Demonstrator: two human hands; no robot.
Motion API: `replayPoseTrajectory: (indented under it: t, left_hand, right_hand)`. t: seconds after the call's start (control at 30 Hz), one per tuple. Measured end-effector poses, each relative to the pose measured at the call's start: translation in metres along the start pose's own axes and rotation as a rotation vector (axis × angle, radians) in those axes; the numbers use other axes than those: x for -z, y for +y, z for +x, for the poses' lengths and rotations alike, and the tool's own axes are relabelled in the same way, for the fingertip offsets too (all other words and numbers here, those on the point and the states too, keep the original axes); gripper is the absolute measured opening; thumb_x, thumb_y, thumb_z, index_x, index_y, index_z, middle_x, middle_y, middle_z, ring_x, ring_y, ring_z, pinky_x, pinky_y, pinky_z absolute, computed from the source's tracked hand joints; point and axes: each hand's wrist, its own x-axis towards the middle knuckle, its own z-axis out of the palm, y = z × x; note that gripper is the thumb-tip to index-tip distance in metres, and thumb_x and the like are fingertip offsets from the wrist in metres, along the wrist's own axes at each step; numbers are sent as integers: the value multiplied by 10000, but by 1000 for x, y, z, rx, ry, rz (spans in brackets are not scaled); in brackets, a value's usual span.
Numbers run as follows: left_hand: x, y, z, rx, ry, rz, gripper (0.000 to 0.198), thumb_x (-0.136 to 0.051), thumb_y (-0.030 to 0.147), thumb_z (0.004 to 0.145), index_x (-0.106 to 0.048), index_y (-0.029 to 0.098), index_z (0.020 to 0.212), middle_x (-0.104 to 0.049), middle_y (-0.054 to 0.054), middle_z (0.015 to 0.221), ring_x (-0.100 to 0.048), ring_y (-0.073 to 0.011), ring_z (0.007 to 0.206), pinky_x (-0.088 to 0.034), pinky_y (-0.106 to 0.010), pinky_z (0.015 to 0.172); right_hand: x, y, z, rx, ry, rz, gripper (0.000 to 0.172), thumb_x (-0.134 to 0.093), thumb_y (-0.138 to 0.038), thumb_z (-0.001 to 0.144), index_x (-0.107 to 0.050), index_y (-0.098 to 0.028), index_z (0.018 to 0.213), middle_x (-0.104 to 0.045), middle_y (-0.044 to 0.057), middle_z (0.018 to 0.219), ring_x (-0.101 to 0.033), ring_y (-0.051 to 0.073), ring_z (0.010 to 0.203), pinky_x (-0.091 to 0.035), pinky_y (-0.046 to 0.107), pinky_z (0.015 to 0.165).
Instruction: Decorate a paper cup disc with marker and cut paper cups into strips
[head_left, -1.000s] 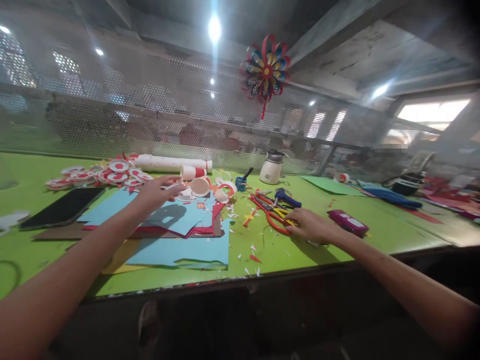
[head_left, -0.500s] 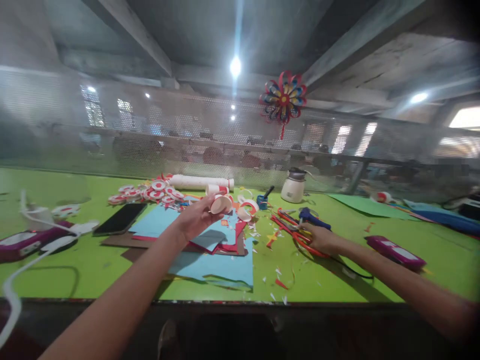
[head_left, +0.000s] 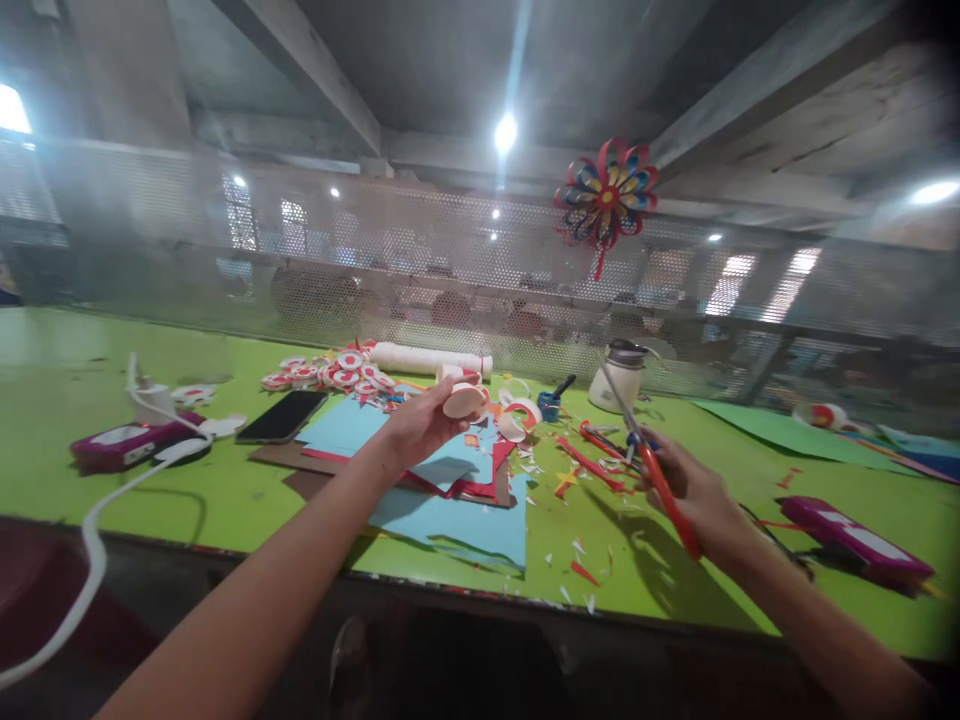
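1. Currently, the left hand is narrowed around a short, pale, cylindrical paper piece with red at its rim, pinching it above the far right part of the stack of light-blue paper sheets.
2. The right hand, well to the right of the stack, is closed around a pair of metal scissors with red-orange handles, raised with the blades pointing up and away.
3. Just right of the stack's far edge sits a curled white-and-red paper ring; a small blue pot with a black handle stands farther right.
4. Just left of the stack lies a flat black phone.
5. Beyond the stack are a heap of round red-and-white paper discs and a long white tube.
6. A purple box with a white label rests far to the stack's right.
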Motion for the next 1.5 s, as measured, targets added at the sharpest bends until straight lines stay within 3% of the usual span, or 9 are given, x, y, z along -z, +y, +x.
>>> replayPoseTrajectory:
  t: [0.07, 0.17, 0.3, 0.4, 0.6, 0.77, 1.07, 1.2, 1.5]
  left_hand:
    - [3, -4, 3, 16, 74, 11, 301, -524, 305, 938, -665, 118, 1128, -684, -136, 1008, -631, -141, 738, -488, -217, 593]
    - [7, -5, 7, 26, 180, 20, 282, -523, 290, 936, -661, 111, 1105, -685, -117, 896, -615, -130, 673, -469, -217, 571]
    - [12, -2, 11, -20, 296, -22, 253, -501, 280, 949, -665, 92, 995, -671, -88, 782, -606, -118, 638, -447, -207, 559]
    - [17, -1, 14, -83, 292, -57, 280, -466, 296, 966, -668, 102, 966, -680, -79, 794, -620, -119, 672, -465, -217, 605]
    - [24, -2, 14, -99, 256, -28, 227, -582, 299, 896, -677, 120, 999, -686, -47, 807, -617, -106, 644, -465, -223, 603]
    - [17, -2, 8, -130, 226, 41, 240, -551, 298, 908, -681, 128, 1016, -710, -67, 900, -614, -90, 646, -448, -206, 576]
    - [10, 6, 5, -119, 189, 37, 356, -368, 233, 908, -675, 92, 1019, -692, -91, 894, -599, -119, 647, -448, -231, 561]
    - [10, 9, 0, -107, 164, 109, 325, -463, 161, 820, -679, 90, 1052, -687, -97, 933, -614, -129, 719, -452, -230, 601]
    - [6, 10, -5, -130, 182, 208, 352, -690, 125, 721, -671, 118, 1072, -685, -85, 950, -625, -156, 784, -440, -265, 672]
  right_hand:
    - [-12, -16, 1, -12, -5, 137, 660, -592, -480, 709, -505, -206, 1303, -695, 80, 882, -676, 253, 735, -546, 370, 704]
    - [-31, -39, 3, 6, -64, 210, 420, -585, -514, 742, -612, -238, 1057, -673, 55, 774, -650, 236, 641, -519, 371, 644]
    - [-56, -65, 4, 102, -287, 234, 390, -596, -502, 774, -601, -222, 1046, -655, 32, 763, -626, 216, 681, -489, 333, 630]
    - [-70, -79, 7, 171, -366, 163, 385, -609, -494, 784, -622, -226, 1060, -677, 27, 860, -615, 195, 726, -469, 302, 640]
    - [-83, -96, 17, 181, -336, 92, 427, -583, -554, 790, -688, -201, 1005, -646, 8, 655, -557, 172, 584, -407, 270, 552]
    - [-85, -103, 19, 200, -354, 96, 375, -574, -565, 787, -718, -223, 835, -625, 2, 593, -541, 165, 543, -382, 261, 520]
    - [-83, -100, 19, 109, -373, 170, 512, -561, -623, 754, -737, -194, 970, -676, 28, 714, -565, 191, 625, -416, 285, 572]
    - [-82, -93, 20, 116, -363, 167, 574, -535, -633, 775, -719, -177, 1069, -672, 41, 770, -559, 202, 670, -419, 295, 596]
    - [-77, -87, 14, 144, -324, 181, 551, -572, -598, 791, -707, -160, 1096, -459, -38, 569, -387, 136, 533, -306, 257, 518]
